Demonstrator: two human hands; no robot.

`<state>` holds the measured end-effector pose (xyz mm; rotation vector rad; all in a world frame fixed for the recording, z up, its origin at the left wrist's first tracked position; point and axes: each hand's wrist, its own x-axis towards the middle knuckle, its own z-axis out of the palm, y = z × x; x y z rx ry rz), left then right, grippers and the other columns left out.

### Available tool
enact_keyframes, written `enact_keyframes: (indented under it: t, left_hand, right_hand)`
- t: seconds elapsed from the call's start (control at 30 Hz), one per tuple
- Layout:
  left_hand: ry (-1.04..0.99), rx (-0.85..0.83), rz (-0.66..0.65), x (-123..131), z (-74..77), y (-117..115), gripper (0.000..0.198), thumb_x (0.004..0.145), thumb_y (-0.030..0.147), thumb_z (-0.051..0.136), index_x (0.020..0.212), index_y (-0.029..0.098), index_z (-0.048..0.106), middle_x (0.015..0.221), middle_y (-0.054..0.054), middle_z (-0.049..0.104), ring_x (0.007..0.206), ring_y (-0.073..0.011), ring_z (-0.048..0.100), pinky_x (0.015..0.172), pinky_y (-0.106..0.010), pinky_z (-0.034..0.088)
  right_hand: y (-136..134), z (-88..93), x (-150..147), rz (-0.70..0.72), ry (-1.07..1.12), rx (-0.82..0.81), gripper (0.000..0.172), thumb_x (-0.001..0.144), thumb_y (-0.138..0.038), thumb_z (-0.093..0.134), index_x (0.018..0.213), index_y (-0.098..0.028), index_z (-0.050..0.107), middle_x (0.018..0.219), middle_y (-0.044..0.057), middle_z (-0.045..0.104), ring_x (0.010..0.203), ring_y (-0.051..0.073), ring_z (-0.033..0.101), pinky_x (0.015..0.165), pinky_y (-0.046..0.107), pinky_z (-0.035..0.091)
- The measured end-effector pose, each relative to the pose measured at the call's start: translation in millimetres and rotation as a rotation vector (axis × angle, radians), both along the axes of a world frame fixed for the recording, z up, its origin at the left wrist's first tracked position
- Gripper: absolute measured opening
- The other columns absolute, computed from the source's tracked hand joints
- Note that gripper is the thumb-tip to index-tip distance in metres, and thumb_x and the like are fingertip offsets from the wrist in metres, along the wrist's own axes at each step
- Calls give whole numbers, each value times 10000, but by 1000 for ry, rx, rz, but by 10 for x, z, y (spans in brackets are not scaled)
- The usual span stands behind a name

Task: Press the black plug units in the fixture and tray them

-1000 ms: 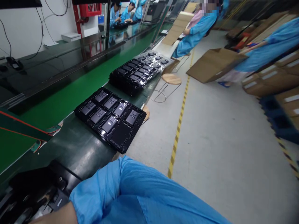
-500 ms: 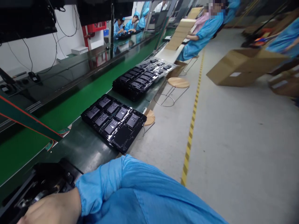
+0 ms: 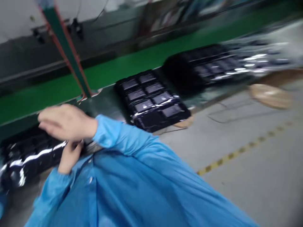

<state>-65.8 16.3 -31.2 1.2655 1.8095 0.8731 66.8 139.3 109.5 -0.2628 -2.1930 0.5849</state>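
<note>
My right hand point(image 3: 67, 123) reaches in from the right, back upward, fingers stretched out to the left and blurred. It is above my left hand and hides part of the bench there; I see nothing in it. Below it, my left hand point(image 3: 72, 154) is closed beside a dark object, mostly hidden, that I cannot make out. To the left of my hands lies a black tray point(image 3: 44, 157) with shiny parts. On the right, a black tray point(image 3: 150, 121) holds several flat dark rectangular parts in pockets, one pocket without a part.
A stack of black trays point(image 3: 182, 75) stands further right on the bench, with film-covered parts beyond. A green belt point(image 3: 106, 67) runs behind. A slanted green post point(image 3: 68, 50) rises near my hands. Wooden stools point(image 3: 271, 96) and a yellow-black floor line point(image 3: 224, 159) are at right.
My view has swung left and down, so the trays appear further right. My left hand and the left tray have come into view. The black device under my right hand is now mostly hidden.
</note>
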Motion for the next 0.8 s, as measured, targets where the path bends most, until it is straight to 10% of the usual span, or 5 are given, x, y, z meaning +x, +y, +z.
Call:
enact_keyframes:
  t: [0.1, 0.8]
  left_hand:
    - [-54, -76, 114, -31, -114, -299, 290, 856, 375, 793, 1073, 194, 725, 1034, -82, 789, 987, -251, 745, 954, -389, 575]
    - [-158, -76, 189, 88, -158, 146, 364, 807, 506, 813, 906, 228, 600, 576, 23, 649, 510, -180, 613, 532, -286, 400]
  right_hand:
    - [181, 1, -73, -20, 17, -202, 253, 1143, -367, 429, 1208, -189, 597, 1128, 46, 682, 1006, 177, 679, 1007, 332, 537]
    - [272, -173, -126, -86, 34, -392, 361, 1125, -518, 416, 1320, -226, 504, 1117, 37, 665, 904, 191, 641, 926, 358, 525]
